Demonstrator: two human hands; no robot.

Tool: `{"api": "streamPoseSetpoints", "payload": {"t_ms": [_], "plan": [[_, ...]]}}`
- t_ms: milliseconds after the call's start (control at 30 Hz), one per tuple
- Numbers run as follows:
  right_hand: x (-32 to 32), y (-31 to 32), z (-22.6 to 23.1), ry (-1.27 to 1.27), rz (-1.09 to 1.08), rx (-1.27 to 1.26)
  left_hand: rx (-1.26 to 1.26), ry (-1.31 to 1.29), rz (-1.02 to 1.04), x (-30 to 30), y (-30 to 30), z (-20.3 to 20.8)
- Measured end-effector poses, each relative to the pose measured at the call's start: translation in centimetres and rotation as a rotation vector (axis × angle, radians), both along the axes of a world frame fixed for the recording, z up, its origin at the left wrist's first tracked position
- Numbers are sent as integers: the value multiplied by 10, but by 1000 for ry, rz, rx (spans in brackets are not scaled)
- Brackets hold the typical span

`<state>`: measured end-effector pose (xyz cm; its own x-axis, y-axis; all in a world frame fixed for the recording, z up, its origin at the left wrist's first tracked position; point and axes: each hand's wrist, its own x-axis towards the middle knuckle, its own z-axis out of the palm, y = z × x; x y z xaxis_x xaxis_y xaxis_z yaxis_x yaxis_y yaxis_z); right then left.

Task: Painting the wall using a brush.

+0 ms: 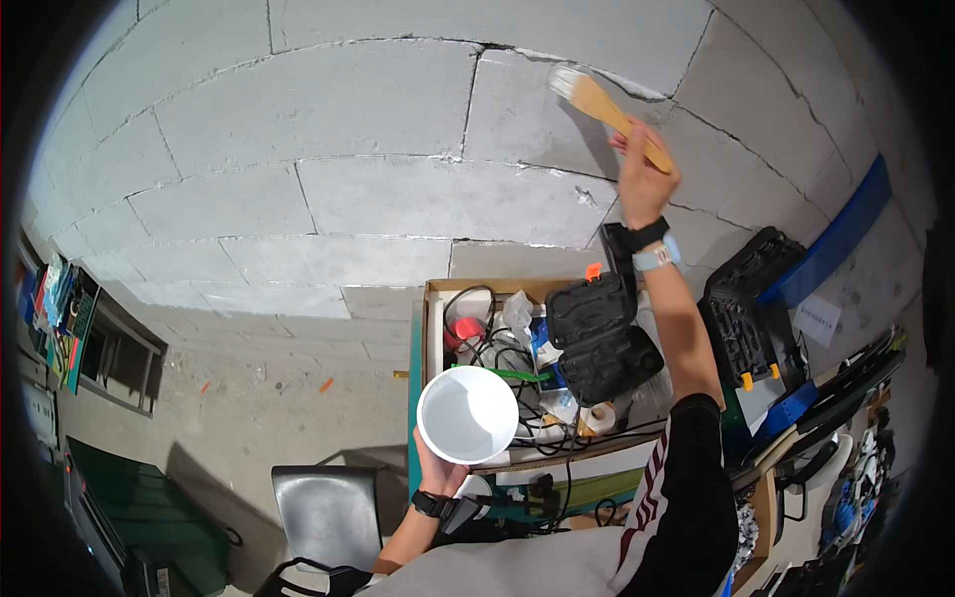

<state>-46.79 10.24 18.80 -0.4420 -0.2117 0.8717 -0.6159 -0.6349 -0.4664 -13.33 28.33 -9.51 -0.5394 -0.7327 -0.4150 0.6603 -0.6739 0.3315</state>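
Note:
My right hand (pixel 649 181) grips a paintbrush (pixel 602 103) by its wooden handle, arm stretched up and forward. The brush's pale bristles point to the upper left, at or close to the block wall (pixel 388 109); whether they touch it I cannot tell. Parts of the wall look whiter, with dark joints between the blocks. Lower down, my left hand (pixel 438 468) holds a white bucket (pixel 468 416) from below and the side. The bucket's mouth faces up, and its inside looks white; any paint in it cannot be made out.
Below the wall stands a cardboard box (pixel 435 328) of cables, tape and a black tool case (pixel 602 333). Another open black case (pixel 746 328) lies to the right. A grey chair (pixel 326 512) and a dark green bin (pixel 149 517) are at lower left.

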Motion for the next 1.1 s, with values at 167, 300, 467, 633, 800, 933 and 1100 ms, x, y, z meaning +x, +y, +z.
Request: {"api": "streamPoseSetpoints", "payload": {"t_ms": [167, 300, 467, 633, 800, 933, 1100], "plan": [[7, -17, 7, 109, -54, 51, 6, -29, -5, 1, 3, 2], [-18, 0, 6, 51, -179, 33, -13, -6, 27, 0, 3, -4], [-12, 12, 5, 46, -20, -9, -19, 24, 24, 1, 4, -12], [7, -14, 13, 106, 86, 61, 13, -15, 22, 2, 5, -16], [-30, -1, 9, 5, -137, -52, 22, 11, 24, 0, 4, -16], [-10, 3, 3, 97, -100, -30, -9, 14, 31, 1, 4, -13], [16, -10, 5, 230, -76, 47, 17, 21, 35, 1, 5, -15]]}}
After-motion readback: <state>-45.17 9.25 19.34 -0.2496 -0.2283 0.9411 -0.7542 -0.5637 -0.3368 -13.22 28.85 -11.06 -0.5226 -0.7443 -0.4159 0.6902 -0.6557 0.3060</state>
